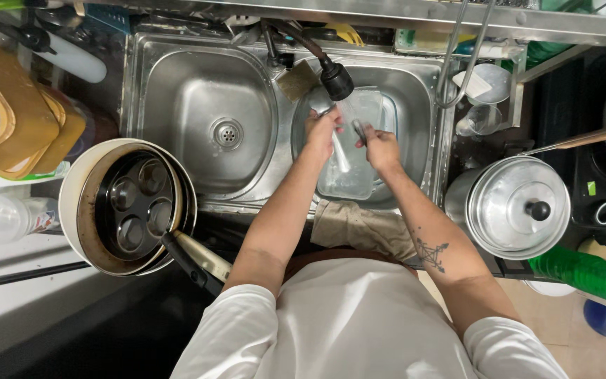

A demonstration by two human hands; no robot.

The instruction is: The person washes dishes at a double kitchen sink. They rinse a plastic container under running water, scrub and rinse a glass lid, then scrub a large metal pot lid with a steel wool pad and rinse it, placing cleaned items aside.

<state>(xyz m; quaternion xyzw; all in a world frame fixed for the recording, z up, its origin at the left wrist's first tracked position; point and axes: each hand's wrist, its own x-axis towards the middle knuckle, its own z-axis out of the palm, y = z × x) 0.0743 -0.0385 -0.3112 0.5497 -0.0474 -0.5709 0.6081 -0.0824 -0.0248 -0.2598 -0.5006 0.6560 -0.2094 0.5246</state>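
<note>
Grey stainless steel double sink (177,63), shiny. Black round spray head (336,80) on tap. Clear glass rectangular dish (359,179) in right basin. Black round pan w/ four cups (135,203) inside cream-rimmed bowl. Silver metal pot lid (520,207), black knob. Green plastic bottle (583,275). Tan wooden boards (19,112). White T-shirt (359,323); dark geometric tattoo (431,254) on right forearm.

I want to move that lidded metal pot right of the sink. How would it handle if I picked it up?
The lidded metal pot looks like thin, shiny metal, so it is probably stiff and fairly light unless full; its contents are hidden. The lid seems to rest loose under a small black knob, so it may slide or rattle if tilted. It stands crowded by the sink's edge, so a push could jam it.
</note>
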